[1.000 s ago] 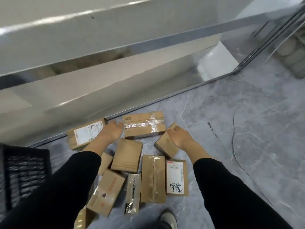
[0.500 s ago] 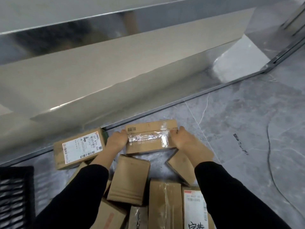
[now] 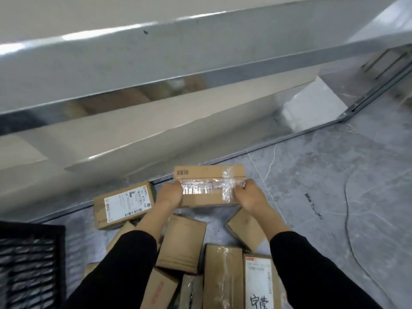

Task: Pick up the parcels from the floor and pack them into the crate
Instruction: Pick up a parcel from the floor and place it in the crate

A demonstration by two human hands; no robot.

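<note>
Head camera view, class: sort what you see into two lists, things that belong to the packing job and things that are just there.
Part of the job:
- taped parcel, gripped by left hand and right hand
- labelled parcel on the floor
- handwritten-label parcel
- plain parcel
- black crate

Just there:
- thin cable on the floor
- metal-clad base

grey marble floor [image 3: 334, 175], steel counter [image 3: 156, 52]
</note>
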